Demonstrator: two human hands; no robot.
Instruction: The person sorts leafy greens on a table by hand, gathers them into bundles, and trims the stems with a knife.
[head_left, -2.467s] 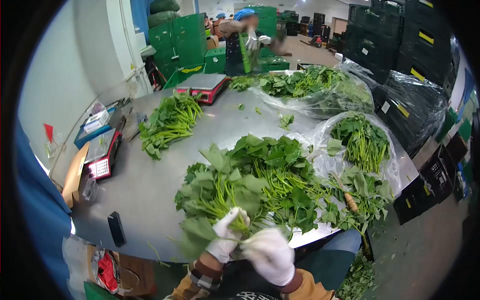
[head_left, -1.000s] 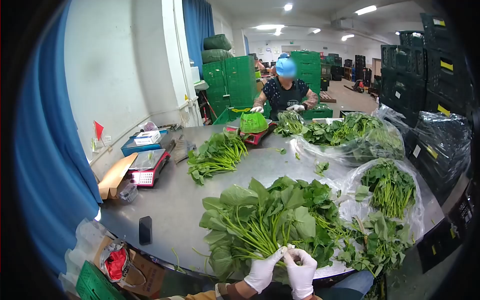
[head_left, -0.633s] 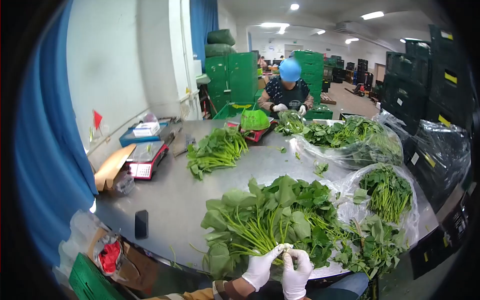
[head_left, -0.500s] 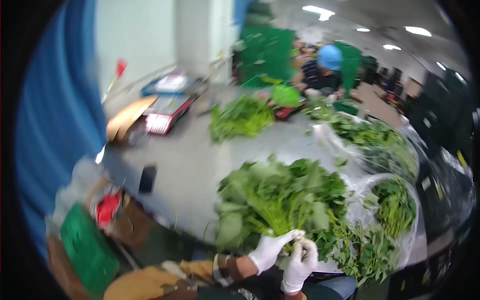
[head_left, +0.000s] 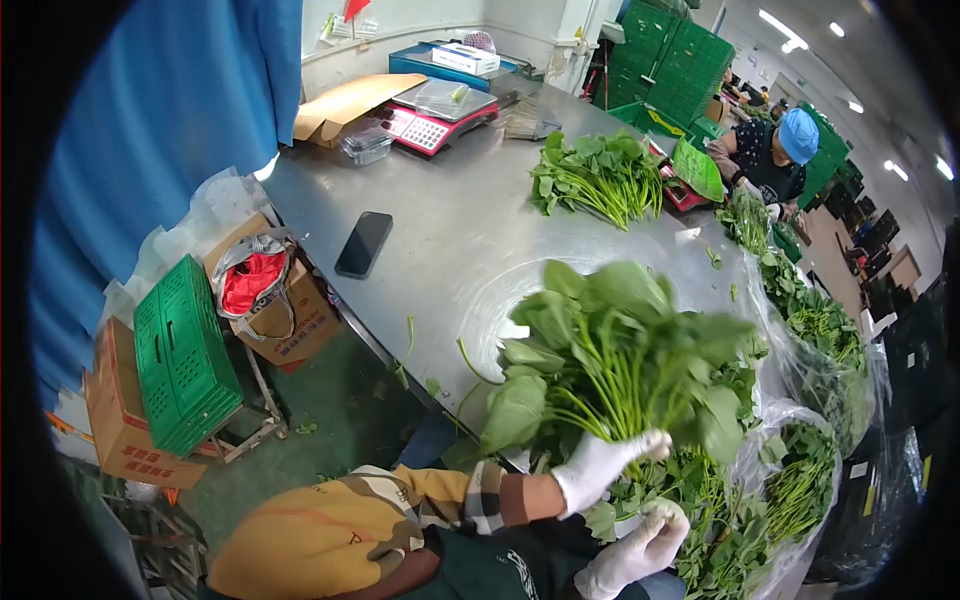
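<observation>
My left hand [head_left: 600, 472], in a white glove, is wrapped round the stems of a large bunch of leafy greens [head_left: 615, 360]. The bunch fans out above the table's near edge, its leaves partly blurred. Just below, my right hand [head_left: 640, 552], also gloved in white, has its fingers curled together. Whether anything small is between them is hidden. Loose greens [head_left: 715, 520] lie beside and beneath my hands. A clear plastic bag [head_left: 835, 470] with more stems stands to the right.
On the metal table [head_left: 430, 290] are a phone [head_left: 365, 245], a red scale [head_left: 430, 125] and another pile of greens [head_left: 595, 175]. A co-worker in a blue cap [head_left: 798, 135] is at the far right. A green crate [head_left: 185, 350] and cartons [head_left: 290, 325] stand at the left.
The view has swung to the right-to-left shift of the scene, showing more floor at left. My left hand has lifted the bunch away from my right hand, which now sits lower.
</observation>
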